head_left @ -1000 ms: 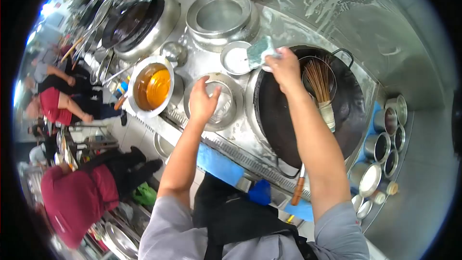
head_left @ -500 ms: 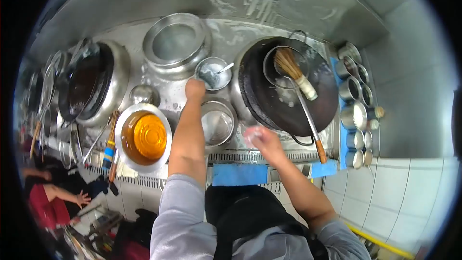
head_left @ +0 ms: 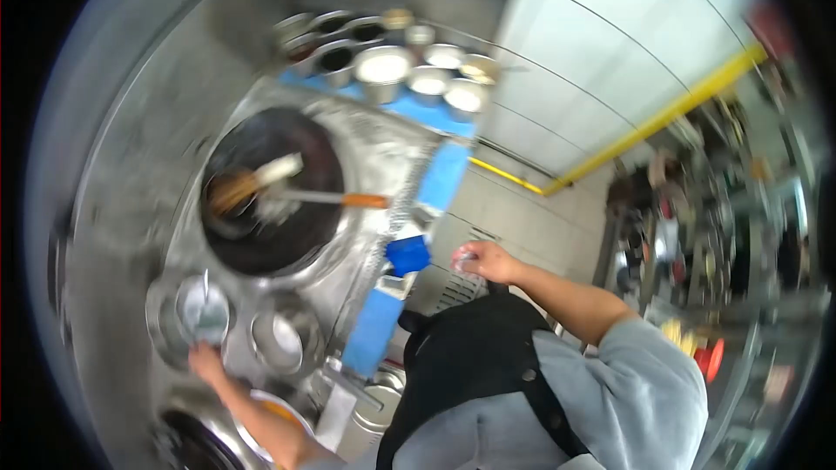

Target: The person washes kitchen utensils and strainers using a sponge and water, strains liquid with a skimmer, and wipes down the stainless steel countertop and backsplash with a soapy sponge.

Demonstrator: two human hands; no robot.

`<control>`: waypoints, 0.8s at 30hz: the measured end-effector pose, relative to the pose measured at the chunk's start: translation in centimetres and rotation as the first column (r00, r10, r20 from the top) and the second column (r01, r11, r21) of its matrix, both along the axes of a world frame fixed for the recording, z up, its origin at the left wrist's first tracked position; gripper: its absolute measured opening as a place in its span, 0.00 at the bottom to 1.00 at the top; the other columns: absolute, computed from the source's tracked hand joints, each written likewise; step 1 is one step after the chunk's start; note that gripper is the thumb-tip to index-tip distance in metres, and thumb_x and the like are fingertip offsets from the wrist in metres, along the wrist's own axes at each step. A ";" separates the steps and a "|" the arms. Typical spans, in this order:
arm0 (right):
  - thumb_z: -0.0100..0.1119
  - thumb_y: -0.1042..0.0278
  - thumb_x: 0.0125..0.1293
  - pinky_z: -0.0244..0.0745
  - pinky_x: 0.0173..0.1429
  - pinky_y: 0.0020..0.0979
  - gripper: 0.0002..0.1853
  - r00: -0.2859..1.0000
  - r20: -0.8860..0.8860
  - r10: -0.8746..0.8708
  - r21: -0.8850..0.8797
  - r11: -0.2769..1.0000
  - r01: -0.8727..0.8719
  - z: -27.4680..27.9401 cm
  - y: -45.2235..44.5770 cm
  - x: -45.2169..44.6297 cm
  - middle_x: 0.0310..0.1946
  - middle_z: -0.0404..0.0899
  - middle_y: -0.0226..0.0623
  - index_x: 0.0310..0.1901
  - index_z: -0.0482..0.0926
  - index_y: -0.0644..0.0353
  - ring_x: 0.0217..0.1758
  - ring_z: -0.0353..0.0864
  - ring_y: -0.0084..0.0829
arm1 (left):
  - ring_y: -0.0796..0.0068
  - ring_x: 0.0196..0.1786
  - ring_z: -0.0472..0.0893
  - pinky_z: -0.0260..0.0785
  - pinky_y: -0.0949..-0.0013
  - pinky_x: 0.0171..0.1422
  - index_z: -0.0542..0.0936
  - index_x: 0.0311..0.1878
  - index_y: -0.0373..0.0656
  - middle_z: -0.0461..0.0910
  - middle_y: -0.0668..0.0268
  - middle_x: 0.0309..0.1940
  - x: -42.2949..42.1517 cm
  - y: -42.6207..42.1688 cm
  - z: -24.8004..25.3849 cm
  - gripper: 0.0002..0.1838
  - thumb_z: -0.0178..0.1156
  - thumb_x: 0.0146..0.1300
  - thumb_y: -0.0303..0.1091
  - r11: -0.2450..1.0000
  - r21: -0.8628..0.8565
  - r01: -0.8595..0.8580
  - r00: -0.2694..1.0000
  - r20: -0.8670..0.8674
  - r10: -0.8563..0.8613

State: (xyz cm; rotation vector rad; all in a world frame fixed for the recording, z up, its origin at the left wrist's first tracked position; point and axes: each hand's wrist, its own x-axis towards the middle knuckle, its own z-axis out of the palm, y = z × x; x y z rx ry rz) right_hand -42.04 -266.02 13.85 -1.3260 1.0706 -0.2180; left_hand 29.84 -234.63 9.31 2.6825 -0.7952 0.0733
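My left hand (head_left: 205, 359) is closed on the near rim of a small metal bowl (head_left: 214, 303). Whitish, wet-looking contents and a spoon (head_left: 206, 285) are in the bowl. It overlaps the opening of a larger metal pot (head_left: 155, 318) in this view. Beside it on the stove stands another metal pot (head_left: 262, 339) with something pale inside. My right hand (head_left: 488, 261) is out past the stove's front edge, fingers curled round something small, whitish and pinkish that is too blurred to name. A dark blue object (head_left: 408, 255) lies at the edge near that hand.
The black wok (head_left: 305, 139) holds a bamboo brush (head_left: 235, 191) and a strainer or ladle with a wooden handle (head_left: 366, 201). Several seasoning tins (head_left: 380, 78) line a blue strip (head_left: 370, 313) and ledge. A cluttered metal rack (head_left: 740, 296) stands at the right.
My view has swung to the right, bringing the rack and floor into sight. My right hand has moved from beside the wok to beyond the stove's edge. My left hand stays at the bowl.
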 end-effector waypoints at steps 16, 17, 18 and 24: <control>0.62 0.69 0.74 0.84 0.51 0.34 0.15 0.717 0.285 -0.636 0.284 0.770 0.571 -5.3 -0.8 -37.4 0.47 0.87 0.38 0.58 0.79 0.64 0.48 0.86 0.28 | 0.79 0.28 0.74 0.75 0.70 0.34 0.76 0.32 0.43 0.74 0.72 0.25 -56.0 -24.7 14.1 0.05 0.59 0.63 0.32 0.898 -0.354 0.260 0.608 -0.663 -0.437; 0.61 0.68 0.75 0.84 0.52 0.34 0.15 0.689 0.269 -0.673 0.284 0.739 0.611 -4.8 -0.7 -40.0 0.47 0.87 0.38 0.59 0.79 0.64 0.48 0.86 0.29 | 0.79 0.28 0.74 0.77 0.69 0.35 0.77 0.33 0.42 0.75 0.72 0.26 -59.3 -27.4 12.4 0.05 0.60 0.63 0.32 0.873 -0.308 0.378 0.536 -0.696 -0.477; 0.61 0.68 0.75 0.84 0.52 0.34 0.15 0.659 0.253 -0.709 0.281 0.705 0.651 -4.1 -0.5 -42.4 0.47 0.87 0.39 0.59 0.79 0.64 0.48 0.86 0.29 | 0.78 0.29 0.76 0.78 0.69 0.36 0.78 0.34 0.42 0.76 0.71 0.27 -62.8 -29.9 9.9 0.05 0.60 0.63 0.32 0.863 -0.291 0.413 0.502 -0.718 -0.482; 0.62 0.66 0.75 0.84 0.53 0.34 0.16 0.516 0.265 -0.815 0.234 0.573 0.785 -3.0 -0.8 -53.8 0.47 0.86 0.41 0.57 0.79 0.66 0.48 0.86 0.29 | 0.74 0.30 0.82 0.83 0.68 0.35 0.79 0.32 0.31 0.81 0.60 0.29 -87.1 -41.7 5.2 0.07 0.58 0.65 0.26 0.692 -0.387 0.609 0.175 -0.786 -0.593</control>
